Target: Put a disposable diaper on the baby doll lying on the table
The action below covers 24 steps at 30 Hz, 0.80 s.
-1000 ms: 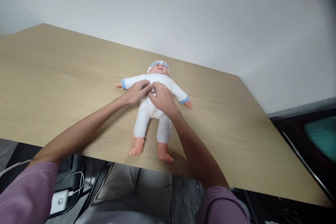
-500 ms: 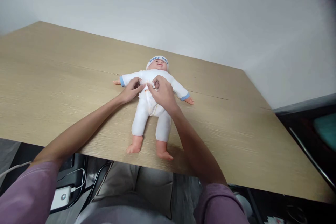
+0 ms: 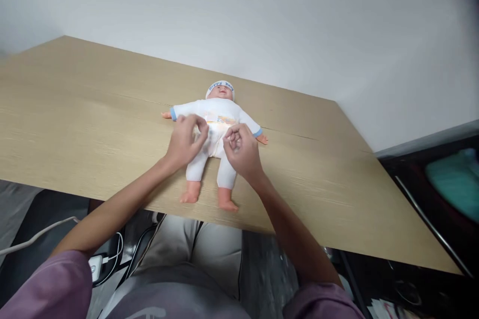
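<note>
A baby doll (image 3: 219,104) lies on its back, head away from me, in a white suit with blue cuffs and a lettered headband. Around its middle is a white diaper (image 3: 215,132) with a coloured strip across the front waist. My left hand (image 3: 185,139) hovers by the diaper's left side, its fingers curled toward the thumb and slightly blurred. My right hand (image 3: 243,152) is over the other side, its fingers folded in loosely. I see nothing held in either hand. Both hands hide the diaper's side edges and parts of the doll's hips.
The doll rests on a wooden table (image 3: 112,109) with a pale wall (image 3: 224,10) behind it. Below the front edge at left are a white device (image 3: 96,266) and its cable (image 3: 119,246). A dark piece of furniture with a metal bar (image 3: 426,219) stands at right.
Both hands have come off the diaper's front waist and drawn back toward me, moving apart. The coloured waist strip, mostly covered before, now shows.
</note>
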{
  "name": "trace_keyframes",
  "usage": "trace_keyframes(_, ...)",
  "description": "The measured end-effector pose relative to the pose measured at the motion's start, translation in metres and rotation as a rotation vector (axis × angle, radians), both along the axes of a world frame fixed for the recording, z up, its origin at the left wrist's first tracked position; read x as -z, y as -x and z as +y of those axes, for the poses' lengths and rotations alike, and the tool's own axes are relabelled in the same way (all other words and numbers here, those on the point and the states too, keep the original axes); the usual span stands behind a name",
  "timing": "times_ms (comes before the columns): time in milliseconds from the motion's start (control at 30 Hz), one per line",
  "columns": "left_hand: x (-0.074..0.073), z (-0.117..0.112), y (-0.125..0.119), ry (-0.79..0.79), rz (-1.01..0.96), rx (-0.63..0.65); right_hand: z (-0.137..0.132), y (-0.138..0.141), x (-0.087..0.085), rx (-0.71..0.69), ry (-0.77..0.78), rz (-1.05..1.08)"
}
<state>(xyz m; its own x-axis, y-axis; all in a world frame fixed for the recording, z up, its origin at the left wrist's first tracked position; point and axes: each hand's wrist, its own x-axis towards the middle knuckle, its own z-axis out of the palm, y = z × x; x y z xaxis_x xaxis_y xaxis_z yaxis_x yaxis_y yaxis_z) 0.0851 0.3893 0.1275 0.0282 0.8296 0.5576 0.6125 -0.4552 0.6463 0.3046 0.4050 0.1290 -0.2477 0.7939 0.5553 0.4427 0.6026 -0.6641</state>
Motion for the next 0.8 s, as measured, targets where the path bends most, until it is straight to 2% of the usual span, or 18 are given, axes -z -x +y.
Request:
trace_keyframes(100, 0.002, -0.029, -0.006, 0.145, 0.192, 0.216, -0.034, -0.014, 0.011, -0.107, 0.072, -0.056)
trace_keyframes(167, 0.01, -0.035, -0.005, 0.213, 0.271, 0.264, -0.046, -0.021, 0.021, -0.149, 0.087, -0.125)
trace_keyframes(300, 0.024, -0.025, 0.002, 0.226, 0.276, 0.207, -0.047, -0.027, 0.037, -0.068, 0.047, -0.266)
trace_keyframes(467, 0.031, -0.005, 0.007, 0.307, 0.228, 0.083, -0.035, -0.018, 0.04, 0.086, 0.012, -0.391)
trace_keyframes(533, 0.031, -0.001, 0.008, 0.351, 0.208, 0.1, -0.032, -0.012, 0.041, 0.145, 0.011, -0.431)
trace_keyframes(633, 0.032, 0.001, 0.009, 0.373, 0.155, 0.189, -0.031, -0.006, 0.045, 0.179, 0.013, -0.439)
trace_keyframes(800, 0.037, -0.001, 0.012, 0.275, 0.131, 0.231, -0.035, -0.007, 0.053, 0.14, 0.0, -0.36)
